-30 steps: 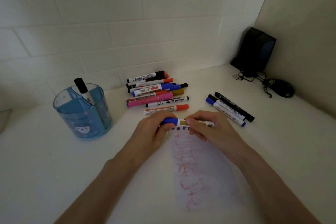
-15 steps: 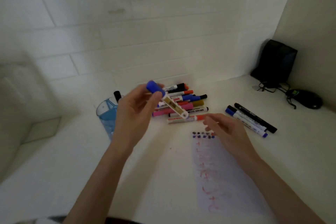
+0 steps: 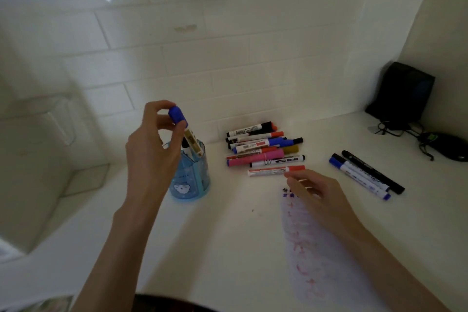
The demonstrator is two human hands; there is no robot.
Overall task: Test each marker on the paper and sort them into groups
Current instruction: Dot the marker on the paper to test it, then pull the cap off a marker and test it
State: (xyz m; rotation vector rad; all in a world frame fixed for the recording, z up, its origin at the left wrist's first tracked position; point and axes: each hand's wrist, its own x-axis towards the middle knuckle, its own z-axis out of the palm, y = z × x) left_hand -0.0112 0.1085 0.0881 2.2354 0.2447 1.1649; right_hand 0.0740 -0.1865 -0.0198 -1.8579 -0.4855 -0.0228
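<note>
A person's left hand [image 3: 149, 152] pinches a blue-capped marker [image 3: 193, 143] between thumb and fingertips just below the cap, lower end dipping into the blue cup [image 3: 192, 180] at the left of the white counter [image 3: 228, 235]. The right hand [image 3: 319, 195] reaches with loosely bent fingers, holding nothing, toward a red marker [image 3: 273, 171] lying at the near edge of the untested pile [image 3: 260, 149].

The marker hangs at a slant from a light grip high on its barrel. Let go too soon, it could strike the cup's rim or divider and tip out onto the counter. It could also land in the wrong compartment and muddle the sorting. The right hand's reach passes over the far end of the paper [image 3: 319, 261], where a brushing wrist might smear fresh ink or shift the sheet. A careless nudge could roll the red marker into the pile.

The left palm blocks much of the cup's mouth, so its compartments and contents are unclear beyond one dark marker tip. Whether the right fingertips touch the red marker cannot be told through the blur. The paper's blue marks are partly covered by the hand, and its near end is cut off. Three sorted markers [image 3: 364, 175] lie well apart at the right.
</note>
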